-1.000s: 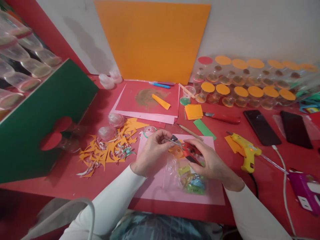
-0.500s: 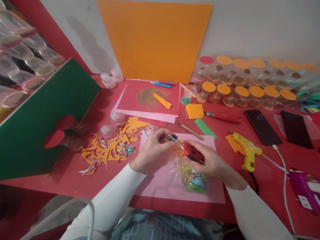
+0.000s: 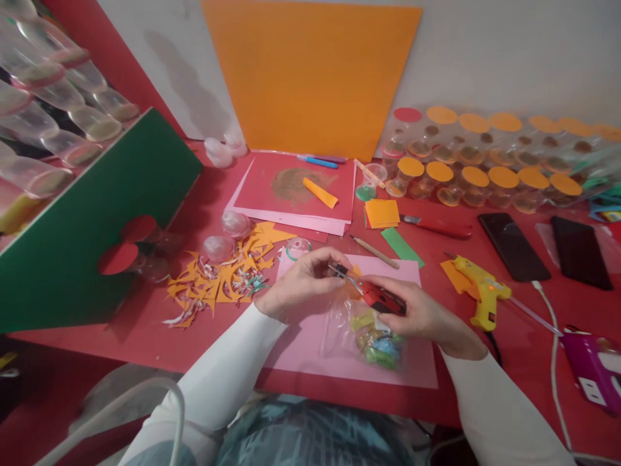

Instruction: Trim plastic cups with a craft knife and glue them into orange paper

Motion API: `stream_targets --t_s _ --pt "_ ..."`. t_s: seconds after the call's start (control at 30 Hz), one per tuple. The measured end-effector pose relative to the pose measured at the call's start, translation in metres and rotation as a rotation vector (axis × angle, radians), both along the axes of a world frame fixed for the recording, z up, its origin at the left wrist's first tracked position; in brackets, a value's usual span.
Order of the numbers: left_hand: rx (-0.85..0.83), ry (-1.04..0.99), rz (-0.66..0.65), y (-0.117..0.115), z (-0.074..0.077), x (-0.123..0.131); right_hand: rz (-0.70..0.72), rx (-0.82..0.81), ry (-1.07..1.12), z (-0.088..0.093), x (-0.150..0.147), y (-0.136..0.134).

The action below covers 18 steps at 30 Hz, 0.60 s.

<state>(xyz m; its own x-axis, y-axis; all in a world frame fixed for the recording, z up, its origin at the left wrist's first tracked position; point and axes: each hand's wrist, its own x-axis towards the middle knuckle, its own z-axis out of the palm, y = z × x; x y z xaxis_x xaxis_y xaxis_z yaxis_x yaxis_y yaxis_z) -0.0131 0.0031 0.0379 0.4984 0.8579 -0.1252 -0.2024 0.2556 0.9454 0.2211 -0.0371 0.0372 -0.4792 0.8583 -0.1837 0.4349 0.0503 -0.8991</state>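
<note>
My right hand (image 3: 417, 314) is wrapped round the red-and-black handle of a hand tool (image 3: 381, 298), whose slim metal tip points left; its exact kind is unclear. At that tip my left hand (image 3: 313, 281) pinches a small black piece (image 3: 341, 269), with fingers partly hiding it. Below both hands, a clear plastic bag (image 3: 339, 333) of colourful small items lies on a pink sheet (image 3: 301, 356). Some orange paper shows behind the tool. Just beyond my left hand sits a small clear cup (image 3: 297, 247) with a green rim.
Orange paper scraps (image 3: 218, 278) and clear plastic pieces lie left, beside a green board (image 3: 97, 226). A yellow glue gun (image 3: 488, 291), a phone (image 3: 514, 246) and a white cable (image 3: 550, 336) are right. Orange-topped cups (image 3: 475, 178) line the back; a red-handled knife (image 3: 439, 226) lies before them.
The view has shifted slightly, so the scene sits a little to the right. Both hands keep their grip, with the tool's tip still at the black piece.
</note>
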Motion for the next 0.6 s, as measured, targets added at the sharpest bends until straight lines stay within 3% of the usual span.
stream_targets --t_s 0.37,0.6 --pt "0.073 0.158 -0.08 0.007 -0.01 -0.004 -0.003 -0.1 0.031 0.0 0.012 -0.003" --pt "0.092 0.114 -0.049 0.005 -0.008 0.001 -0.051 -0.182 0.12 0.017 0.017 -0.009"
